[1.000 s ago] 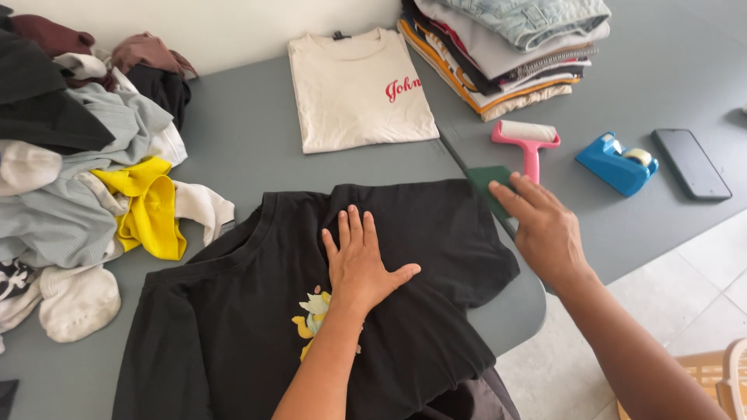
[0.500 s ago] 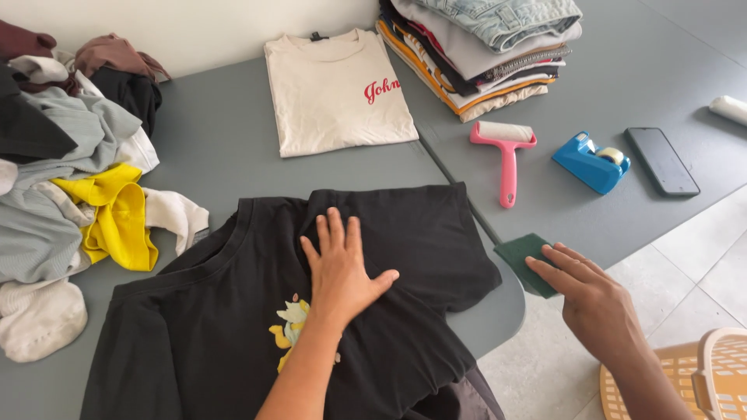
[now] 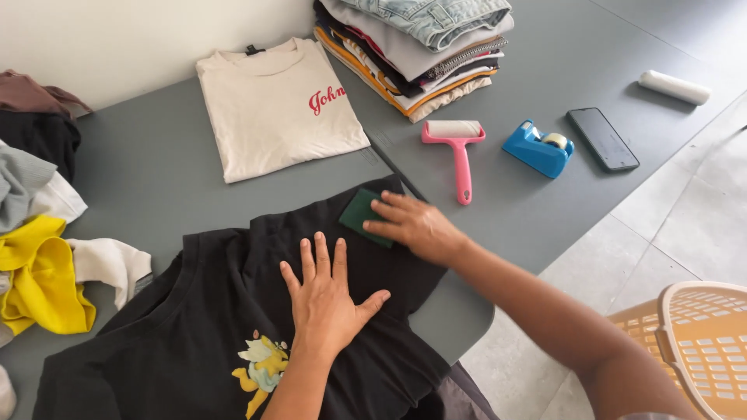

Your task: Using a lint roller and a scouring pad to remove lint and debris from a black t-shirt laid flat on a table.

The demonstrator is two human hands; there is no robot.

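On the grey table (image 3: pixel 156 179), seen from the head camera, a black T-shirt (image 3: pixel 210 327) with a yellow print is laid out flat. Left hand (image 3: pixel 327 299): fingers spread, palm pressed flat on the shirt's middle. Right hand (image 3: pixel 412 225): fingers extended and laid on a dark green pad (image 3: pixel 364 215), which is held against the shirt's upper edge. Nearby are recorded: a folded cream T-shirt (image 3: pixel 276 109), a stack of folded clothes (image 3: pixel 420 50), a pink lint roller (image 3: pixel 457 152), a blue tape dispenser (image 3: pixel 538 148), a dark phone (image 3: pixel 602 138), a white roll (image 3: pixel 674 87). A heap of unfolded garments (image 3: pixel 39 233) is kept at far left; a beige laundry basket (image 3: pixel 692 342) is noted on the floor.
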